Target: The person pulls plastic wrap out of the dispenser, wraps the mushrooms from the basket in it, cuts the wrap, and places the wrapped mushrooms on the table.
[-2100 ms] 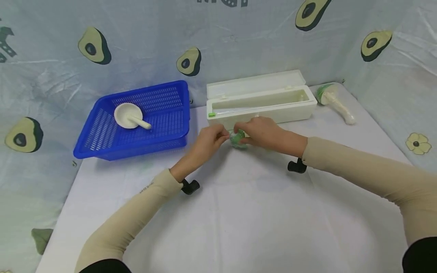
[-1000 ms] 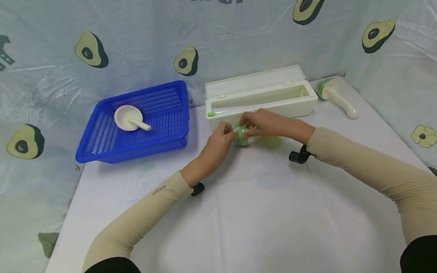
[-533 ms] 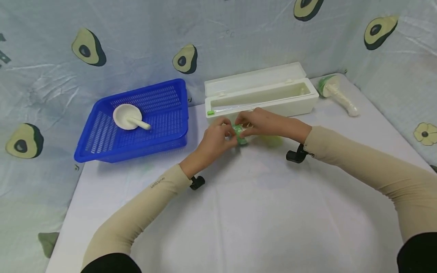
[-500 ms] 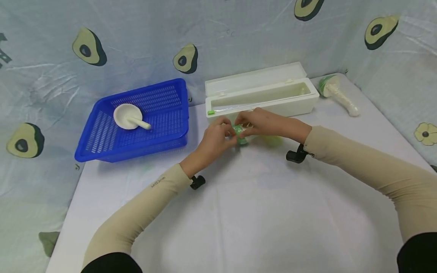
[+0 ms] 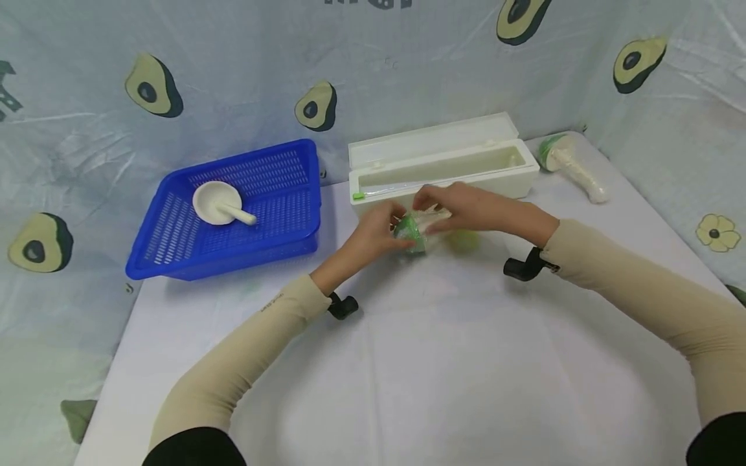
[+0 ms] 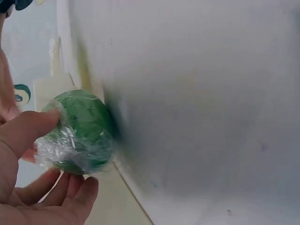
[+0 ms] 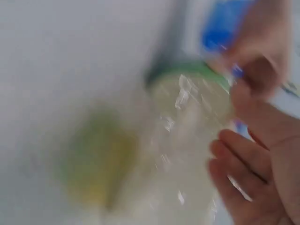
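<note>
A ladle [image 5: 412,233] with a green bowl outside and cream inside is wrapped in clear cling film, held between both hands above the table in front of a white box. My left hand [image 5: 375,233] grips the green bowl, thumb on one side and fingers beneath; the left wrist view shows the crinkled film over the round green ladle bowl [image 6: 82,126]. My right hand [image 5: 466,207] curls its thumb and fingers about the ladle's cream side. In the right wrist view the cream inside of the ladle [image 7: 187,108] shines under the film beside my right fingers.
The long white box [image 5: 501,184] stands open at the back, a green slider at its front left. A blue basket [image 5: 274,243] with a white ladle [image 5: 218,202] sits at left. Another film-wrapped ladle [image 5: 574,169] lies back right. A blurry yellow-green patch [image 5: 463,241] shows beneath my right hand.
My right hand has moved slightly right, spreading from the left. The ladle has tilted so that more of its green bowl and cream side show. Basket and box stay put.
</note>
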A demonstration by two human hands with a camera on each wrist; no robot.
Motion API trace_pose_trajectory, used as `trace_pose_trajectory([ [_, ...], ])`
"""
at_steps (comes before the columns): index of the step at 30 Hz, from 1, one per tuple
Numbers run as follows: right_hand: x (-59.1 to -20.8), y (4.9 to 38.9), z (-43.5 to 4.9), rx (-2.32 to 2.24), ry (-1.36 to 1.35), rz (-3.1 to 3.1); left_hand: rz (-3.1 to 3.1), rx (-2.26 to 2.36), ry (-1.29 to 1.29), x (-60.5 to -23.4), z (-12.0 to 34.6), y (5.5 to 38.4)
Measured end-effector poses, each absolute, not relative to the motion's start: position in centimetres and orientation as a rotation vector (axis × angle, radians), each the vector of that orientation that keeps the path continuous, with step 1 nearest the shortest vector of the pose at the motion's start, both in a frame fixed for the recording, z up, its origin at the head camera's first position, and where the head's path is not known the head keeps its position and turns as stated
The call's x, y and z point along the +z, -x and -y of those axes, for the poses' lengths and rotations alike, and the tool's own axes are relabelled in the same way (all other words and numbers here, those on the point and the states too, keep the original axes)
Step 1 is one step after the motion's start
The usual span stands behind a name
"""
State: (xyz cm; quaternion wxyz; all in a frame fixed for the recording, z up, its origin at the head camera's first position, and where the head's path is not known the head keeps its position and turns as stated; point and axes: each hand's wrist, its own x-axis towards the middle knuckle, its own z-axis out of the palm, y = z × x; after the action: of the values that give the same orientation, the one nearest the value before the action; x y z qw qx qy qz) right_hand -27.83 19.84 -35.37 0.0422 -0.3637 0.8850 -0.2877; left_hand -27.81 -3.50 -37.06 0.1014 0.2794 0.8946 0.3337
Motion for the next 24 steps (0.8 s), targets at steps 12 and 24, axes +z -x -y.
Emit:
trace_pose_trajectory([
  [12, -34.3, 27.9, -23.0, -0.625, 0.989, -2.936, -2.609, 0.759, -1.063, -36.9, 2.8, 28.2],
  [24, -33.7, 26.4, -25.7, -0.815, 0.929, -2.998, -2.569, 0.639, -1.147, -37.5, 0.2, 29.0],
])
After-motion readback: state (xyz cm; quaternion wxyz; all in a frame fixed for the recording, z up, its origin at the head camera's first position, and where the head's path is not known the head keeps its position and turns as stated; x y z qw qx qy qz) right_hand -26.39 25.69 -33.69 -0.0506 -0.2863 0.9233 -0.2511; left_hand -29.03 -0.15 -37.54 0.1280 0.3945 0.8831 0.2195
